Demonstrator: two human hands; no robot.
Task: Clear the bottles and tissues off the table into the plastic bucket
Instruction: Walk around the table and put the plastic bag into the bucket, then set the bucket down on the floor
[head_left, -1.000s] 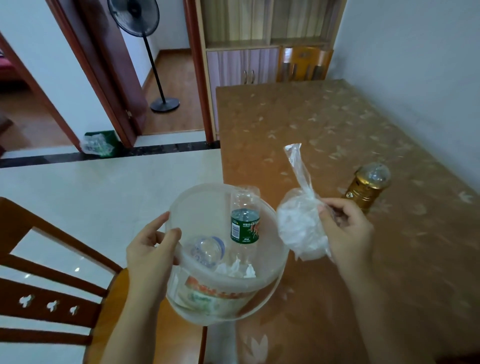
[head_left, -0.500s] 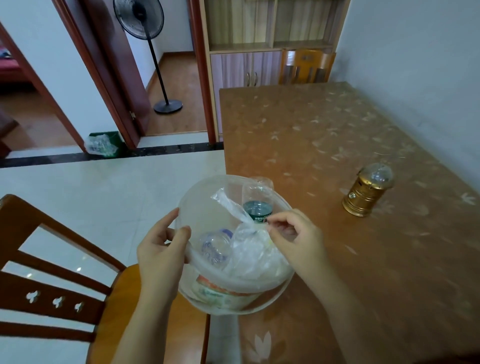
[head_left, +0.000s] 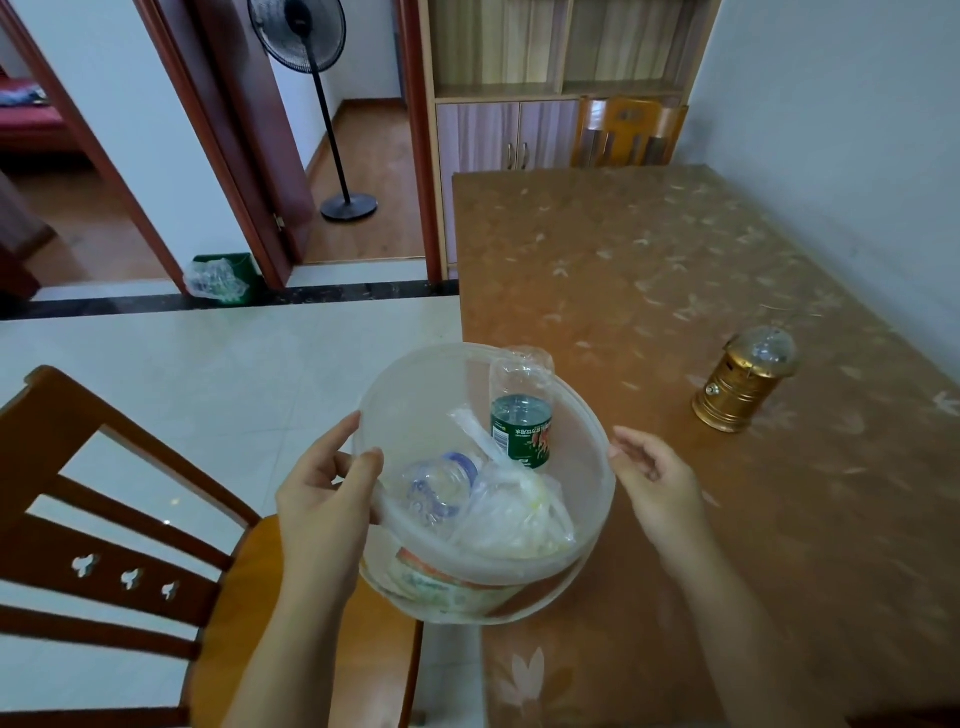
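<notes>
A translucent plastic bucket (head_left: 415, 395) is held over the table's near left edge. Inside it stand a clear bottle with a green label (head_left: 521, 426), a second clear bottle (head_left: 439, 486) lying low, and a clear plastic bag of white tissues (head_left: 511, 514). My left hand (head_left: 324, 491) grips the bucket's left rim, thumb on top. My right hand (head_left: 649, 475) hovers just off the right rim with fingers loosely apart and nothing in it.
The brown patterned table (head_left: 675, 291) carries a gold lantern (head_left: 743, 384) to the right. A wooden chair (head_left: 130, 525) stands at the lower left. A fan (head_left: 317, 104), a green bin (head_left: 223, 275) and a cabinet (head_left: 498, 135) stand beyond.
My right hand carried the bag of tissues from beside the bucket into it, let go, and drew back to the right rim. The left hand kept hold of the bucket.
</notes>
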